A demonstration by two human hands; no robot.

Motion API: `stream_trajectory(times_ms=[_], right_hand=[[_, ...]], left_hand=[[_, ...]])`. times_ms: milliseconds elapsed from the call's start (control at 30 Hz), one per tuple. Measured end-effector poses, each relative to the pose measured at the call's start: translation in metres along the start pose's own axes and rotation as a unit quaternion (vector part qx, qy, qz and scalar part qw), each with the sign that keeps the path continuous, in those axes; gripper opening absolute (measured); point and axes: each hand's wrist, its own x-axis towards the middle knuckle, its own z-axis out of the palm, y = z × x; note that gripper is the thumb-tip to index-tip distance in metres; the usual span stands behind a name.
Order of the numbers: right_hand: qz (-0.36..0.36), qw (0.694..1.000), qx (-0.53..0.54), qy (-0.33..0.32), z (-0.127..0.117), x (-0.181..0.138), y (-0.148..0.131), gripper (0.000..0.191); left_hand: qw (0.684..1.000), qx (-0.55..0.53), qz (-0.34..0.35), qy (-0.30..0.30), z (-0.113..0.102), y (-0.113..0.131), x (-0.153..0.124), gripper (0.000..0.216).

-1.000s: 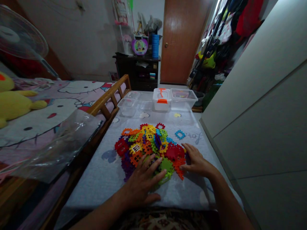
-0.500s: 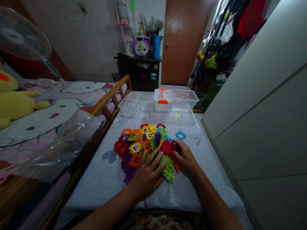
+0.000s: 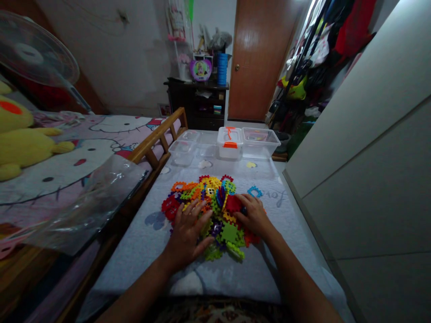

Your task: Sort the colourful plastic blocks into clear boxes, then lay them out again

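A heap of colourful plastic interlocking building pieces (image 3: 229, 233) with notched edges lies on the cloth-covered table (image 3: 141, 264). My left hand (image 3: 186, 231) rests palm down over the left-front side of the heap, fingers spread and covering some orange and purple pieces. At the right side of the heap, my right hand (image 3: 254, 217) has its fingers and thumb curled around a red building piece (image 3: 234, 204), part of which they hide. Green pieces lie between the two hands. A blue frame-shaped piece (image 3: 255, 192) lies apart, beyond my right hand.
Clear plastic boxes stand at the table's far end, one lidded box (image 3: 230, 150) with orange clips and an open box (image 3: 261, 148) beside it. A bed with a wooden rail (image 3: 158, 139) and a plastic bag (image 3: 97, 202) adjoin the left. A pale cabinet (image 3: 363, 179) stands right.
My left hand has moved left across the heap, uncovering green and purple pieces near the front. My right hand has shifted slightly left, over the red piece.
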Motion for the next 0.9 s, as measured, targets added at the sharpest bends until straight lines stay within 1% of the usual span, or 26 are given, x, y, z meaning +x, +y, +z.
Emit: stream_trajectory(times_ms=[100,200,267,300,367,467,533,600,667,767,833,900], right_hand=[[0.017,1.0,0.004,0.016,0.0,0.007,0.002,0.048],[0.028,0.998,0.041,0.041,-0.001,0.014,0.009,0.039],[0.036,0.994,0.088,0.057,-0.002,0.019,0.014,0.029],[0.042,0.991,0.111,0.065,-0.003,0.021,0.017,0.026],[0.068,0.984,0.141,0.082,-0.005,0.023,0.023,0.028],[0.127,0.972,0.163,0.108,-0.006,0.023,0.032,0.028],[0.16,0.964,0.175,0.123,-0.004,0.022,0.038,0.036],[0.177,0.959,0.167,0.148,-0.002,0.02,0.045,0.046],[0.177,0.957,0.136,0.187,0.0,0.019,0.051,0.049],[0.153,0.958,0.091,0.225,-0.001,0.015,0.058,0.041],[0.129,0.963,0.078,0.223,-0.003,0.01,0.06,0.035],[0.103,0.97,0.079,0.208,-0.005,0.006,0.058,0.032]], left_hand=[[0.989,-0.027,-0.138,0.042,0.002,-0.038,-0.007,0.047],[0.954,-0.076,-0.281,0.069,0.006,-0.074,-0.01,0.049],[0.93,-0.102,-0.344,0.081,0.009,-0.092,-0.008,0.051],[0.921,-0.113,-0.362,0.087,0.011,-0.099,-0.006,0.052],[0.909,-0.135,-0.382,0.094,0.015,-0.108,-0.001,0.051],[0.894,-0.175,-0.402,0.09,0.021,-0.111,0.007,0.05],[0.882,-0.205,-0.418,0.077,0.024,-0.108,0.012,0.051],[0.873,-0.228,-0.425,0.066,0.025,-0.105,0.015,0.051],[0.871,-0.237,-0.425,0.063,0.026,-0.104,0.015,0.05],[0.869,-0.238,-0.425,0.081,0.027,-0.105,0.013,0.048],[0.87,-0.238,-0.422,0.098,0.028,-0.106,0.011,0.048],[0.874,-0.228,-0.413,0.115,0.028,-0.106,0.01,0.046]])
